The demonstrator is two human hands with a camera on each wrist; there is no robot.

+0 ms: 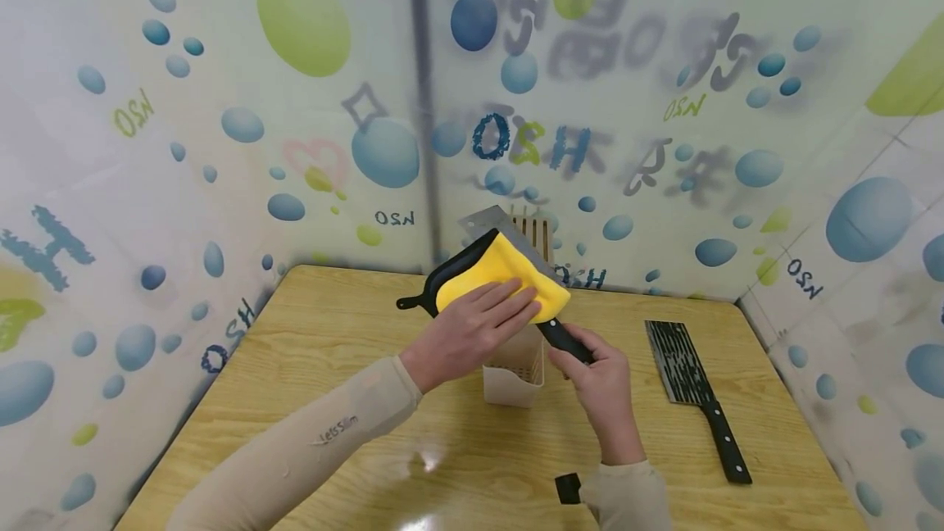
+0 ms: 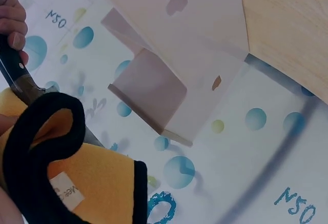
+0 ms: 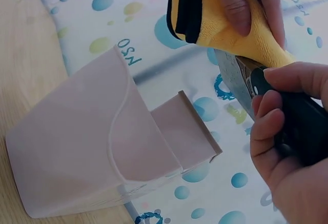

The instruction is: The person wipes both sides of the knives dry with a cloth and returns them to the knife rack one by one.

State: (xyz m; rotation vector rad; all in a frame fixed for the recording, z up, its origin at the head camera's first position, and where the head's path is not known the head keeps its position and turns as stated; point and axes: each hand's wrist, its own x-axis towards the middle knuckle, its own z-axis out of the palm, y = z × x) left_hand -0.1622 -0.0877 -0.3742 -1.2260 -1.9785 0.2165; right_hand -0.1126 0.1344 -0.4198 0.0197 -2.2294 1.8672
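Observation:
My right hand [image 1: 601, 383] grips the black handle [image 1: 566, 341] of a cleaver, whose wide grey blade [image 1: 483, 220] points up and to the left. Folded over that blade is a yellow cloth [image 1: 479, 277] with black edging and a small loop. My left hand [image 1: 472, 326] holds the cloth against the blade, fingers stretched across its near face. In the right wrist view, the left thumb [image 3: 238, 11] presses on the cloth from the other side. Much of the blade is hidden by the cloth. Below both hands stands a pale pinkish knife holder [image 3: 72, 147].
A second cleaver [image 1: 696, 396] with a black-streaked blade lies at the right of the wooden table [image 1: 310, 334]. Wooden slats [image 1: 542, 236] rise behind the raised blade. Patterned sheets [image 1: 627, 121] enclose the back and sides.

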